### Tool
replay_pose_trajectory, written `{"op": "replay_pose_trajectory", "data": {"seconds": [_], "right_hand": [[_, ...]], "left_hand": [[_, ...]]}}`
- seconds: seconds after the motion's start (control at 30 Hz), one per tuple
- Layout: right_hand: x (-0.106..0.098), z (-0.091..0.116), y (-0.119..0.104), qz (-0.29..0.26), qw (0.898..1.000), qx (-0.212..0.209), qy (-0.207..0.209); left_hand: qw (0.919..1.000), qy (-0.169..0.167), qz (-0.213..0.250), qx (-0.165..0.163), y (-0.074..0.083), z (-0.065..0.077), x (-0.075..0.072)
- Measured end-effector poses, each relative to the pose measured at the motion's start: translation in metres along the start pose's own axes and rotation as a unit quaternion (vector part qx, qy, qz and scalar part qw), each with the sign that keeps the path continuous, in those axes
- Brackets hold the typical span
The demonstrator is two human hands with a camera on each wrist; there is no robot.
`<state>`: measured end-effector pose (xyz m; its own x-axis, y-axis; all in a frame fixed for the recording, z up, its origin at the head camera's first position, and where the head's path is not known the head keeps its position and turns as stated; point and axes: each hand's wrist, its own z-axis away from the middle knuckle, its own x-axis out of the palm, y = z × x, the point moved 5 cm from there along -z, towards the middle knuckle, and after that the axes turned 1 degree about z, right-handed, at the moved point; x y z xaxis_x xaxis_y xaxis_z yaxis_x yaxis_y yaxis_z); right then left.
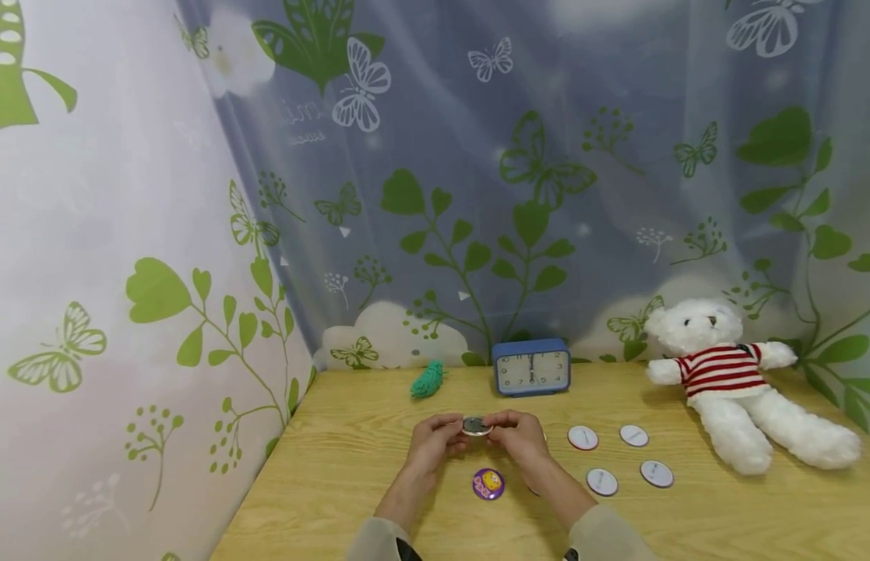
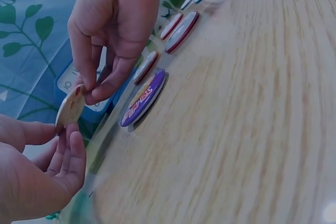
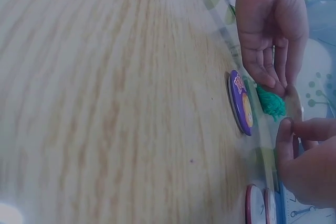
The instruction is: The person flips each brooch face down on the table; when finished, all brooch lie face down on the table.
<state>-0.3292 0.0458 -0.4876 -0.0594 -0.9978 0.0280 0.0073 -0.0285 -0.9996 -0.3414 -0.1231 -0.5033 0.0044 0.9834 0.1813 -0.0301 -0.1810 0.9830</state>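
A round button badge is held up over the table between both hands, its dark, shiny side showing in the head view. My left hand pinches one edge with thumb and fingers. At the opposite edge, my right hand pinches it too. From the left wrist view the badge looks cream with reddish marks. Below the hands lies a purple badge with a yellow cartoon picture facing up. Close to the right hand, one pale badge is mostly hidden in the head view.
Several badges lie white side up on the right, including a red-rimmed one. A blue clock and a green yarn-like bundle are at the back of the wooden table. A white teddy bear in a striped shirt sits far right.
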Motion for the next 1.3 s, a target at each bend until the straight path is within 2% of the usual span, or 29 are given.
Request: {"op": "replay_pose_trajectory", "data": {"seconds": [0.2,0.5,0.7,0.83,1.03,1.3], "right_hand": [[-0.001,-0.002,0.001,0.025,1.0,0.008,0.001],[-0.001,-0.003,0.003,0.018,1.0,-0.002,0.011],[-0.001,-0.003,0.001,0.034,0.999,-0.015,0.016],[-0.001,-0.004,0.001,0.065,0.997,-0.012,0.024],[-0.001,-0.003,0.002,0.103,0.994,-0.003,0.026],[-0.003,-0.001,0.006,0.133,0.991,0.009,0.021]], "left_hand": [[1.0,0.005,0.004,0.005,-0.001,0.002,-0.001],[0.9998,0.009,-0.017,0.008,-0.005,0.003,-0.002],[0.9988,0.02,-0.04,0.019,-0.003,0.003,-0.004],[0.9966,0.028,-0.076,0.018,0.001,0.004,-0.005],[0.9914,0.034,-0.126,-0.005,0.005,0.007,-0.006],[0.9859,0.023,-0.161,-0.039,0.008,0.007,-0.005]]}}
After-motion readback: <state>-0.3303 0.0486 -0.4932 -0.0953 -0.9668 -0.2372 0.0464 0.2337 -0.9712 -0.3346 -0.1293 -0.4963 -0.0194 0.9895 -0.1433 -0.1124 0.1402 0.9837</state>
